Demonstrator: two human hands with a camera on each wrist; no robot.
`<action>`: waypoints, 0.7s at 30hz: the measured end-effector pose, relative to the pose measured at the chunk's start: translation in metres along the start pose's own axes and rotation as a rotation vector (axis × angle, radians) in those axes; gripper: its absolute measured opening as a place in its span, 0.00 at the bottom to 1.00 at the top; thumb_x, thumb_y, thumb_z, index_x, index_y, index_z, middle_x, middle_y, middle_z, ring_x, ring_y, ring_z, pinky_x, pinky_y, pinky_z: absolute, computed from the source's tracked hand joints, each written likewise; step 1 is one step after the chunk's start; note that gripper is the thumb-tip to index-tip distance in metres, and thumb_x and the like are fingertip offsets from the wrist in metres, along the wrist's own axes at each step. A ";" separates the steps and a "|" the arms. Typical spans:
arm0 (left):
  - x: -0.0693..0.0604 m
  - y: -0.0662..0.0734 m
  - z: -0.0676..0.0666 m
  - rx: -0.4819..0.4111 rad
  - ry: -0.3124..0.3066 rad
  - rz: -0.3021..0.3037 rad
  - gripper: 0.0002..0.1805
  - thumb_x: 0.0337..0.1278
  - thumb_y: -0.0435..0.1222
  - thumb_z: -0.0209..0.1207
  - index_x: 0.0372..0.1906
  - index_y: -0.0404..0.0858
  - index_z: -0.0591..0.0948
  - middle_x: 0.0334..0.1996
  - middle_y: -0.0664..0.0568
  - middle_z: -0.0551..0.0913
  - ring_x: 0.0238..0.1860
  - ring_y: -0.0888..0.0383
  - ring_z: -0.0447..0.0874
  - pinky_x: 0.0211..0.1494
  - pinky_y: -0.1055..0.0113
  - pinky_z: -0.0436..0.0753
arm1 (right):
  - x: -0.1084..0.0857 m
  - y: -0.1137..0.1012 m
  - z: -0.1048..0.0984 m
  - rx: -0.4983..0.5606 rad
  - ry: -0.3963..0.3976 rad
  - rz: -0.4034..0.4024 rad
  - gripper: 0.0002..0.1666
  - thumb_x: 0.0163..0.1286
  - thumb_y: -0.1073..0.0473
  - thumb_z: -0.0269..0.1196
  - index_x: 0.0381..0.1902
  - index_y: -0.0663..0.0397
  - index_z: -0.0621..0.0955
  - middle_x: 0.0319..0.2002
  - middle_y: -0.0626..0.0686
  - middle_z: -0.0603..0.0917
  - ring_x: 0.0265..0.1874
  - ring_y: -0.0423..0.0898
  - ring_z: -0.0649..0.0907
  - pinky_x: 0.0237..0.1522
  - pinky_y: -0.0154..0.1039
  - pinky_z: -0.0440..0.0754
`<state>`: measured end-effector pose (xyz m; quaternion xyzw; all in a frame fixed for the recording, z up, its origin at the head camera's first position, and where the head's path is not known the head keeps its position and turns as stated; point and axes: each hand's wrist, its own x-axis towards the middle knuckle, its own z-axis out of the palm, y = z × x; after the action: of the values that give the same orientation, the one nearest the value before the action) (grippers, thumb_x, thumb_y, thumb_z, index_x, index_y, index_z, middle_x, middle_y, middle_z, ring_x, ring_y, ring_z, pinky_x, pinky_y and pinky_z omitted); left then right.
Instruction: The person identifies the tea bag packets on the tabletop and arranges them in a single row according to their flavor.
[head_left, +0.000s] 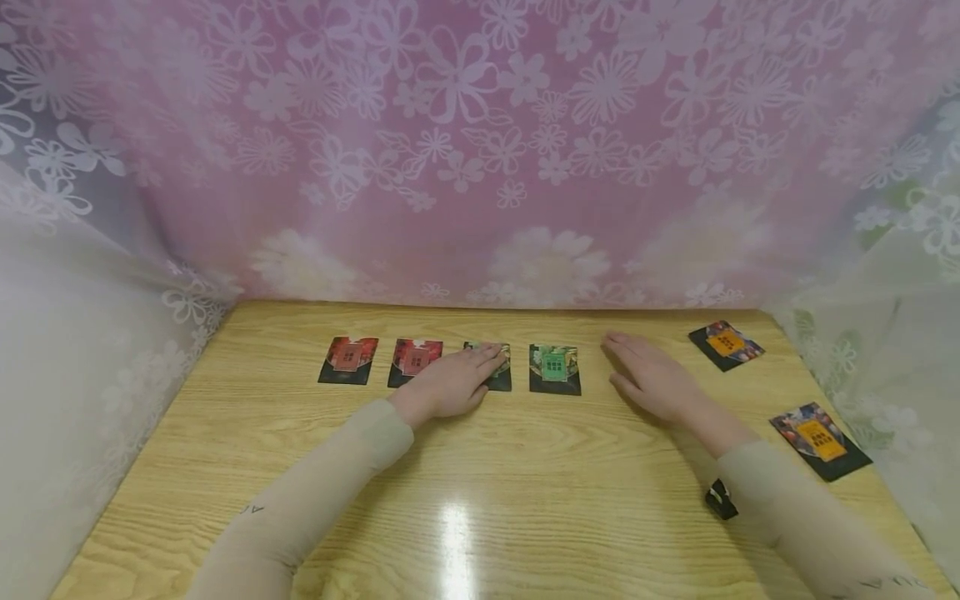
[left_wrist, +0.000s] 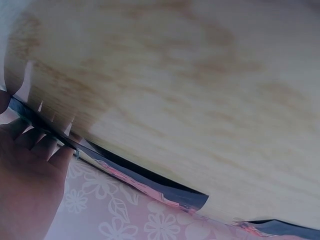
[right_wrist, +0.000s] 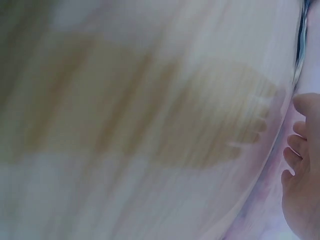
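Observation:
A row of small flat black packets lies along the back of the table. Two carry red labels, a far-left packet (head_left: 348, 361) and its neighbour (head_left: 411, 360); two are green, one partly covered packet (head_left: 501, 379) and one fully visible packet (head_left: 555, 369). My left hand (head_left: 453, 382) rests on the covered green packet with fingers extended; in the left wrist view the hand (left_wrist: 35, 175) is over a dark packet edge. Right of the row my right hand (head_left: 651, 375) lies with fingers extended, holding nothing; the right wrist view also shows this hand (right_wrist: 306, 185).
Two orange-labelled packets lie at the right, one farther back (head_left: 726, 345) and one nearer the side edge (head_left: 821, 442). A small black item (head_left: 722, 502) is partly hidden by the right sleeve. A pink flowered cloth (head_left: 495, 167) hangs behind the wooden table (head_left: 525, 483).

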<state>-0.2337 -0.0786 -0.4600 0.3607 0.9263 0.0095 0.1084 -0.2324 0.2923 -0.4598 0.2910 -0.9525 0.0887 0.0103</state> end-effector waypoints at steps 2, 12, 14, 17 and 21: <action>0.000 -0.001 0.000 -0.002 -0.001 -0.005 0.35 0.87 0.46 0.45 0.88 0.45 0.50 0.88 0.50 0.48 0.88 0.53 0.48 0.90 0.56 0.56 | -0.007 0.011 -0.002 -0.023 0.000 0.030 0.37 0.81 0.56 0.61 0.80 0.67 0.65 0.80 0.70 0.65 0.79 0.69 0.66 0.81 0.68 0.62; -0.001 -0.001 0.001 -0.001 0.002 0.000 0.35 0.87 0.45 0.45 0.88 0.44 0.51 0.88 0.50 0.49 0.88 0.54 0.49 0.90 0.56 0.56 | -0.043 0.067 -0.013 -0.059 0.014 0.176 0.35 0.82 0.57 0.60 0.78 0.70 0.67 0.77 0.75 0.65 0.76 0.74 0.65 0.76 0.72 0.64; -0.001 -0.001 0.001 -0.001 0.000 -0.003 0.35 0.87 0.45 0.45 0.88 0.45 0.50 0.88 0.50 0.49 0.88 0.54 0.48 0.90 0.56 0.56 | -0.047 0.076 -0.015 -0.068 0.007 0.214 0.36 0.83 0.56 0.58 0.78 0.72 0.66 0.77 0.76 0.64 0.75 0.76 0.65 0.76 0.73 0.64; -0.001 -0.001 0.001 -0.001 -0.002 -0.005 0.35 0.87 0.46 0.45 0.88 0.45 0.50 0.88 0.51 0.48 0.88 0.54 0.48 0.90 0.57 0.55 | -0.051 0.088 -0.018 -0.073 -0.016 0.273 0.37 0.84 0.54 0.56 0.78 0.75 0.63 0.76 0.79 0.63 0.75 0.78 0.63 0.75 0.75 0.63; -0.001 0.000 0.000 0.003 0.000 -0.004 0.35 0.87 0.46 0.44 0.88 0.45 0.50 0.88 0.51 0.48 0.88 0.55 0.48 0.90 0.57 0.55 | -0.053 0.099 -0.022 -0.081 -0.028 0.321 0.38 0.85 0.55 0.55 0.78 0.78 0.61 0.76 0.81 0.61 0.74 0.80 0.62 0.75 0.76 0.61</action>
<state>-0.2331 -0.0792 -0.4604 0.3588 0.9271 0.0077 0.1077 -0.2442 0.4065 -0.4586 0.1356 -0.9897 0.0466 -0.0055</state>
